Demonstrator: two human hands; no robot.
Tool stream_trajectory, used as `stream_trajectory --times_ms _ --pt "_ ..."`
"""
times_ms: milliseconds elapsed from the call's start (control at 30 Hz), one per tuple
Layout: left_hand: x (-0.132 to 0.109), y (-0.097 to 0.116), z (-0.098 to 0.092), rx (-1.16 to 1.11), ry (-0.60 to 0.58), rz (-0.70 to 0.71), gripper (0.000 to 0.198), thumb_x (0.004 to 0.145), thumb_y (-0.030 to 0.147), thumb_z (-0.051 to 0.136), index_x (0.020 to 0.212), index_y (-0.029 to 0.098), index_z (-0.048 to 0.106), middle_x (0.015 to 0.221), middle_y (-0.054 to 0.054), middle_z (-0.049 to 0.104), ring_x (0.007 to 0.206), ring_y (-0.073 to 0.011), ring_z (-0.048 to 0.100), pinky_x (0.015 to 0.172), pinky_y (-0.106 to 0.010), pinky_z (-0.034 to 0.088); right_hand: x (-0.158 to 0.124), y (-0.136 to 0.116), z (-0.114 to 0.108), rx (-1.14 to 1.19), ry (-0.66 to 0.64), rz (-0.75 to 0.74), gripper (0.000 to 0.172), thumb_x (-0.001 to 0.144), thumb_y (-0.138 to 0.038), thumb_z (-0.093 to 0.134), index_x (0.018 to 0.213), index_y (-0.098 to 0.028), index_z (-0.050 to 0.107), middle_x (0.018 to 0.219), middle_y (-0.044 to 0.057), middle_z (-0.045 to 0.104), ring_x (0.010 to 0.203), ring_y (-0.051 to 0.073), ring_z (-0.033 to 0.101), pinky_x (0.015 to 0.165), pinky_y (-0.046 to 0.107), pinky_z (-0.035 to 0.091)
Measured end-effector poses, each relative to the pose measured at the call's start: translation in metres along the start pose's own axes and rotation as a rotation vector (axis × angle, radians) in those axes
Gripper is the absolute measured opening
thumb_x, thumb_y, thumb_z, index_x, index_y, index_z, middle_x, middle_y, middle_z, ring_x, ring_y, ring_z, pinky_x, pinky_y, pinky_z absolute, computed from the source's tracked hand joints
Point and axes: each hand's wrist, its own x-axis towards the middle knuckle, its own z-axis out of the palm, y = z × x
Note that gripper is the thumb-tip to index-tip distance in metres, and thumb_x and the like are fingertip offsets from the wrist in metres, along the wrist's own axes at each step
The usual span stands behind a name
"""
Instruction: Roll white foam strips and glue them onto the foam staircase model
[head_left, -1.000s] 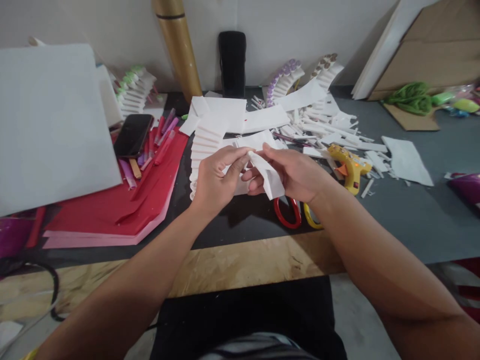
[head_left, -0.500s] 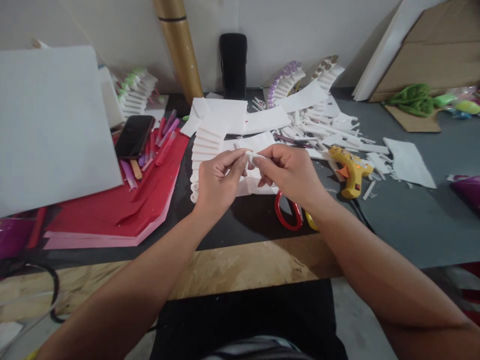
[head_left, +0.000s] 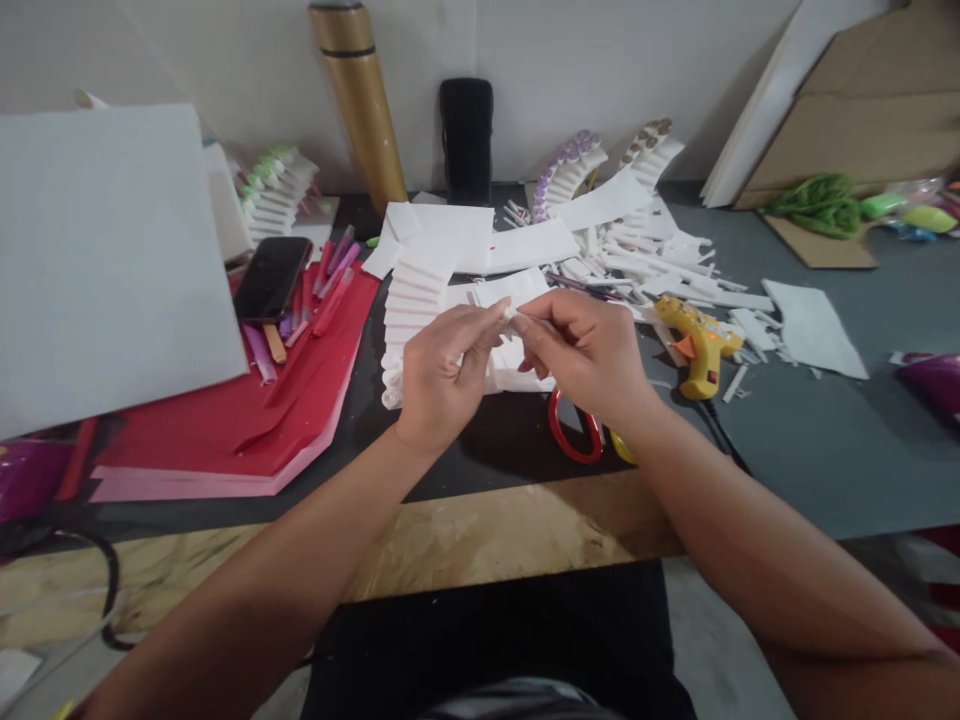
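Between the fingertips of both hands is a small white piece [head_left: 511, 312], mostly covered by the fingers. My left hand [head_left: 450, 370] pinches it from the left, thumb and forefinger together. From the right, my right hand [head_left: 581, 345] grips it with curled fingers. Under and behind the hands lie white paper sheets [head_left: 517, 245]. A row of pleated white paper strips [head_left: 415, 295] with rolled ends sits left of the hands. Red-handled scissors [head_left: 576, 458] lie partly under my right wrist, and a yellow glue gun [head_left: 701, 345] rests to the right.
Red paper sheets [head_left: 217, 420], a phone [head_left: 271, 280] and pink and purple tubes are at the left, beside a large white board [head_left: 112, 260]. A gold bottle [head_left: 364, 110] and black case [head_left: 466, 140] stand behind. White scraps [head_left: 660, 260] cover the back right.
My left fingers have straightened a little and shifted right along with the white piece, which shows less now. The whole view has moved slightly.
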Motion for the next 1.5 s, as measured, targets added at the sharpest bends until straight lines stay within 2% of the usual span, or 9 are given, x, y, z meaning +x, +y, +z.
stream_trajectory --times_ms 200,333,533,633,833,1033,1233,1367,1500 --pt "0.008 -0.001 -0.004 -0.232 -0.049 -0.33 0.009 0.089 0.025 0.075 0.092 0.022 0.083 0.08 -0.002 0.078 0.071 -0.0137 0.07 0.07 -0.025 0.055 0.002 0.01 -0.005 0.024 -0.097 0.015 0.026 0.097 -0.036 0.065 0.083 -0.015 0.07 0.063 0.0 0.066 0.052 0.01 0.059 0.052 0.024 0.043" --pt "0.008 -0.004 -0.006 -0.149 -0.084 -0.294 0.012 0.092 0.026 0.071 0.093 0.02 0.081 0.086 -0.003 0.078 0.079 -0.0152 0.071 0.076 -0.026 0.055 0.004 0.007 -0.001 0.059 -0.095 0.095 0.03 0.093 -0.041 0.071 0.079 -0.014 0.071 0.064 0.002 0.069 0.052 0.01 0.064 0.054 0.023 0.046" --pt "0.01 0.004 -0.009 -0.011 -0.12 -0.29 0.012 0.094 0.024 0.065 0.096 0.018 0.076 0.094 -0.005 0.078 0.088 -0.0165 0.071 0.084 -0.028 0.054 0.014 0.006 -0.002 0.665 -0.139 0.653 0.043 0.084 -0.057 0.075 0.09 -0.015 0.072 0.076 0.007 0.076 0.051 0.017 0.068 0.054 0.032 0.059" --pt "0.012 0.006 -0.01 -0.005 -0.136 -0.312 0.011 0.094 0.023 0.064 0.096 0.017 0.073 0.095 -0.004 0.078 0.088 -0.0165 0.071 0.084 -0.028 0.054 0.016 0.007 -0.006 0.785 -0.216 0.744 0.04 0.081 -0.051 0.081 0.089 -0.013 0.072 0.075 0.008 0.076 0.047 0.014 0.062 0.05 0.03 0.058" --pt "0.013 0.004 -0.01 -0.059 -0.156 -0.379 0.012 0.095 0.028 0.064 0.097 0.017 0.069 0.089 -0.004 0.075 0.076 -0.0147 0.069 0.076 -0.027 0.054 0.015 0.005 -0.009 0.794 -0.188 0.677 0.033 0.07 -0.038 0.092 0.083 -0.013 0.074 0.07 0.001 0.07 0.044 0.004 0.046 0.046 0.023 0.047" --pt "0.01 0.003 -0.005 -0.142 -0.081 -0.445 0.014 0.091 0.028 0.069 0.097 0.016 0.069 0.088 -0.004 0.075 0.073 -0.0136 0.069 0.072 -0.025 0.054 0.013 0.004 -0.002 0.519 -0.107 0.491 0.028 0.073 -0.037 0.089 0.076 -0.013 0.075 0.068 0.0 0.069 0.045 0.005 0.05 0.045 0.023 0.045" --pt "0.002 0.007 0.003 0.0 0.038 -0.272 0.012 0.093 0.028 0.069 0.098 0.018 0.074 0.092 -0.005 0.076 0.085 -0.0172 0.072 0.082 -0.03 0.055 0.002 -0.011 0.009 0.126 0.121 0.262 0.022 0.084 -0.032 0.079 0.074 -0.014 0.071 0.063 0.001 0.069 0.046 0.008 0.052 0.044 0.023 0.039" --pt "-0.003 0.006 0.005 0.045 0.085 -0.171 0.013 0.095 0.028 0.068 0.1 0.022 0.078 0.096 -0.004 0.079 0.09 -0.0178 0.073 0.088 -0.031 0.056 -0.002 -0.015 0.009 0.087 0.067 0.19 0.022 0.09 -0.034 0.073 0.079 -0.016 0.074 0.067 0.002 0.072 0.047 0.009 0.059 0.047 0.023 0.043" --pt "-0.004 0.007 0.003 0.015 0.067 -0.178 0.015 0.095 0.028 0.068 0.103 0.025 0.08 0.101 -0.003 0.08 0.095 -0.0183 0.074 0.092 -0.033 0.057 -0.001 -0.011 0.005 0.126 0.071 0.167 0.018 0.092 -0.027 0.071 0.079 -0.015 0.072 0.068 0.002 0.072 0.047 0.01 0.061 0.046 0.023 0.044"
